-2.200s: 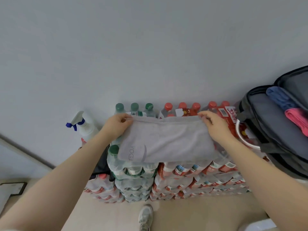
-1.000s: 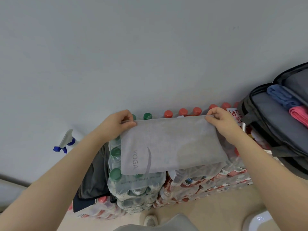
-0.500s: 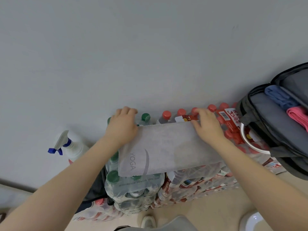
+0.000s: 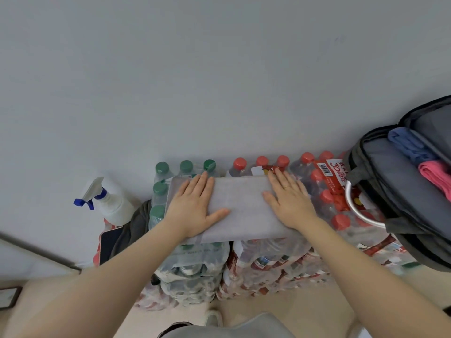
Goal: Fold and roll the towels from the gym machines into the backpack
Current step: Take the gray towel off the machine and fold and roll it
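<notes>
Now pressed flat: grey towel folded over once more since half a second ago, YOGA print no longer showing, far edge let go by both hands. Left hand and right hand laid palm-down, fingers spread, nothing clamped in either grip; earlier pinch on the far corners released. Reads as fold step finished and crease being smoothed; rolling judged next, not yet begun.

Towel position: on top of shrink-wrapped bottle packs, spanning green-capped bottles at left and red-capped bottles at right. Serving as an uneven surface, so roll may wander.

Towel appearance: narrow grey rectangle, long axis left-right, several layers thick, near edge slightly overhanging the packs, small seam or tag at near-left corner. Matte, smooth, no obvious wrinkles.

Backpack open at far right, well apart from towel; blue rolled towel and pink rolled towel already inside. Spray bottle at left, untouched.
</notes>
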